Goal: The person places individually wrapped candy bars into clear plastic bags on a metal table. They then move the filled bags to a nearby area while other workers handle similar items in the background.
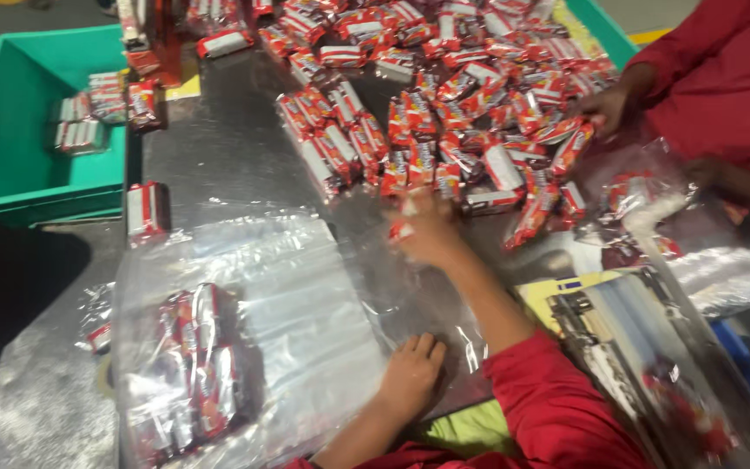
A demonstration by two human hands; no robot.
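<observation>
one head view, looking steeply down, close over the steel table (219, 165).

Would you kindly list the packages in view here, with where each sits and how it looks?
Small packets: heaped on the metal table ahead, oblong, red and white.
Clear bag: flat near the left hand, holding red packets.
Green crate: far left, a few packets inside.
Second clear bag: right, by another person's hand.
</observation>
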